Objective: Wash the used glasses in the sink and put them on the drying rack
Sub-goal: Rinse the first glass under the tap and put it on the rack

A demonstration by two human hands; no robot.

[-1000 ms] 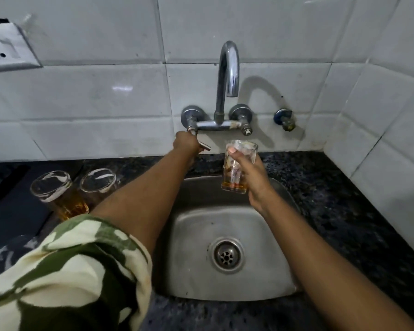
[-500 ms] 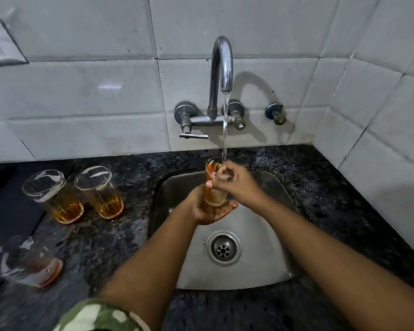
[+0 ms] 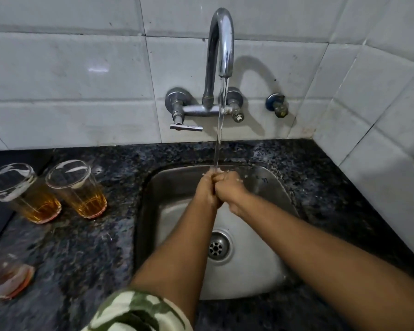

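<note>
My left hand [image 3: 206, 191] and my right hand [image 3: 230, 187] are pressed together, fingers closed, over the back of the steel sink [image 3: 280, 194]. The water stream [image 3: 220, 130] from the faucet [image 3: 221, 44] falls onto them. The glass they held a moment ago is hidden inside the hands, and no glass lies in the basin. Two used glasses [image 3: 22, 194] [image 3: 78, 188] with amber liquid stand upright on the dark counter left of the sink. A third glass [image 3: 7, 278] sits blurred at the lower left edge.
The drain [image 3: 216, 246] is in the middle of the basin, below my forearms. The tap lever [image 3: 186, 127] points sideways under the left valve. White tiled walls close the back and right side. No drying rack is in view.
My left hand left the tap lever and joined the right on the glass. Water now runs. Both hands closed fully over the glass, so it no longer shows.
</note>
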